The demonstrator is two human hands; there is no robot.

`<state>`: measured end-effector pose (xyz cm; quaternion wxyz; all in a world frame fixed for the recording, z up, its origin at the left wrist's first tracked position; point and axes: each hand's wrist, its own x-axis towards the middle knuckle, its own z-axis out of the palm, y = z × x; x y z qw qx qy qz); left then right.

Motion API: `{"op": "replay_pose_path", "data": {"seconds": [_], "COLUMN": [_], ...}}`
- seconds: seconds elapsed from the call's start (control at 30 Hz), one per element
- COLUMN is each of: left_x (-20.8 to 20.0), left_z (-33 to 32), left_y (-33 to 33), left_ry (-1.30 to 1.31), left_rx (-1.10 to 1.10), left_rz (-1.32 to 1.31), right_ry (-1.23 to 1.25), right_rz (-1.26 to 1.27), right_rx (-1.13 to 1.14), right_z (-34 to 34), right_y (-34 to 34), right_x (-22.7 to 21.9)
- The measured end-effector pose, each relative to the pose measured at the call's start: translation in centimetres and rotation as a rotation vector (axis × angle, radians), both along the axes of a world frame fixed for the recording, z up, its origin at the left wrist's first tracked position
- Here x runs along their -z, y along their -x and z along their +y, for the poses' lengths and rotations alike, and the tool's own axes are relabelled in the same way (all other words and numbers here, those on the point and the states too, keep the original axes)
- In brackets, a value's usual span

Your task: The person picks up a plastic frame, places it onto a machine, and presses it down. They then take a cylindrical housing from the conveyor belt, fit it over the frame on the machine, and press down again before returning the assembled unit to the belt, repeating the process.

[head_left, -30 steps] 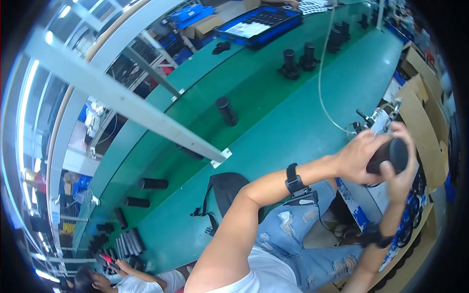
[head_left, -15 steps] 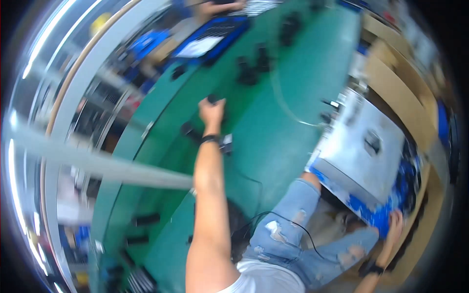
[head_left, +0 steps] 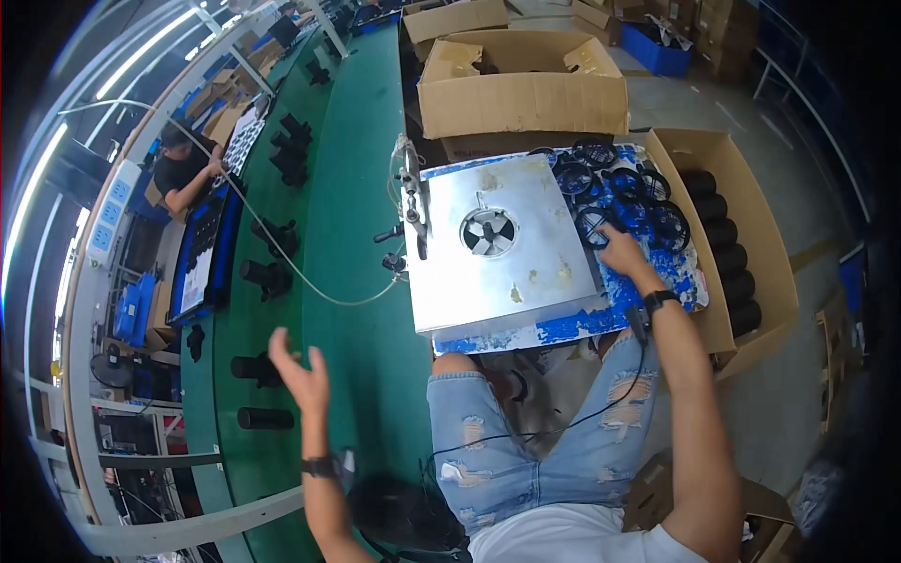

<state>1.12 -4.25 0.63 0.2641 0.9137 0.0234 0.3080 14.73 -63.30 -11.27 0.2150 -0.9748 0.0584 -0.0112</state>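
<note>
By rt hand [head_left: 621, 253]: approx 6 black rings [head_left: 601, 223]

Factory assembly line: long green workbench [head_left: 357, 235], rows of black cylinders [head_left: 266, 418], cardboard boxes [head_left: 521, 89].

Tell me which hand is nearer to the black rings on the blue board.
Right. The right hand reaches onto the black rings, fingertips at one ring. The left hand hangs open over the green table, far to their left.

Long green workbench [head_left: 361, 235], grey concrete floor [head_left: 798, 225].
</note>
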Motion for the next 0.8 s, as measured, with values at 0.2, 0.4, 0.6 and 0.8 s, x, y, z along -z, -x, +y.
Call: {"op": "replay_pose_path", "data": {"seconds": [0.2,0.4,0.6,0.8], "left_x": [0.4,-0.2,-3.8,-2.7], "left_z": [-10.3,-18.5,-25.7,-25.0], "left_y": [3.9,3.2,1.2,3.5], "left_ry": [0.254,0.653,0.869,1.146], "left_rx": [0.308,0.55,0.811,0.617], "left_rz": [0.185,0.239,0.571,0.502], "right_ry": [-0.128,-0.259,-0.067,-1.133], "right_rz": [-0.076,-0.49,-0.42,-0.143], "right_rx": [0.041,-0.161,-0.828,-0.585], "right_z": [1.1,3.2,8.1,12.1], "right_y": [2.0,11.9,17.2,17.9], "right_x": [0.7,-10.3,-18.9,-16.8]}}
